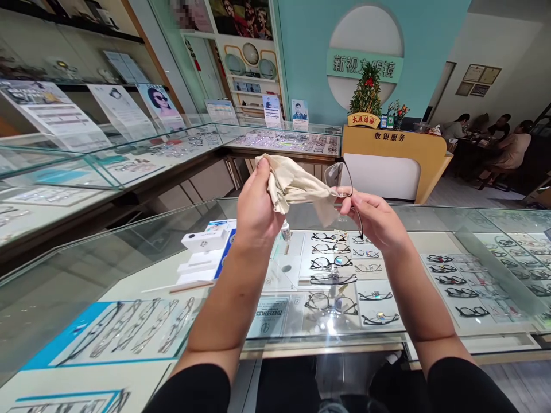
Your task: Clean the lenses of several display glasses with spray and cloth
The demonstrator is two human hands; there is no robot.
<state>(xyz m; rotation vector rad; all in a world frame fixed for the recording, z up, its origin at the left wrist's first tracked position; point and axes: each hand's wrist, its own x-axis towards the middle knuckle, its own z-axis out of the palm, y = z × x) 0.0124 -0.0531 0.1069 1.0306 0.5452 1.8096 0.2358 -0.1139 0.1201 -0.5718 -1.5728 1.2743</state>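
Note:
Both hands are raised over a glass display counter. My left hand [257, 201] is closed round a bunched cream cleaning cloth [297, 180], thumb on top. The cloth stretches right to a pair of eyeglasses [352, 178] with a thin dark frame. My right hand [373, 215] pinches the eyeglasses near the bridge between thumb and fingers. One clear lens stands up above the fingers, and the other side hangs below. The cloth's right end meets the frame near my right fingertips; whether it is wrapped round a lens I cannot tell.
Under the counter glass [301, 335] lie several rows of spectacle frames [331, 262]. White boxes [204, 241] and a small white bottle [286, 230] are behind my left forearm. More display cases [172, 152] run along the left, and a yellow cashier desk [394, 150] stands beyond. People sit at the far right.

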